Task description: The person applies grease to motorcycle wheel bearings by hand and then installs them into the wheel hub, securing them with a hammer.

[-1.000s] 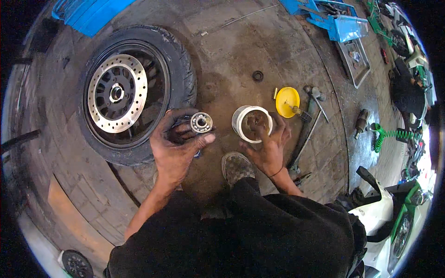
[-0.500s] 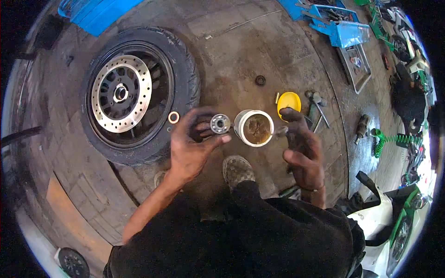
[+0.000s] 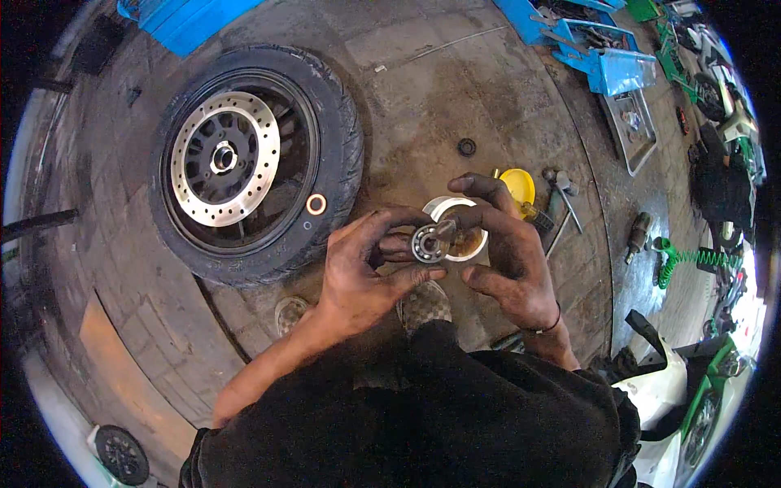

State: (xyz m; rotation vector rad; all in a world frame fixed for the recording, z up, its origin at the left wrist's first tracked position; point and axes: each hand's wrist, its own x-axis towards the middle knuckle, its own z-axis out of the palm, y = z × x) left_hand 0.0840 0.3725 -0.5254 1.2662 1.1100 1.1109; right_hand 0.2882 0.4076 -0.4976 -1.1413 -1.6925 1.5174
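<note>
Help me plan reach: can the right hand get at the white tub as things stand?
Probably yes: the white tub is open and close by the right hand, which partly covers it from view; the bearing in the left hand hides only part of it.

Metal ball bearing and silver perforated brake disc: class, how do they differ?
The metal ball bearing is in the left hand; the silver perforated brake disc is on the black wheel. The bearing is far smaller than the disc. The bearing shows balls; the disc, holes. Both are round and metallic.
</note>
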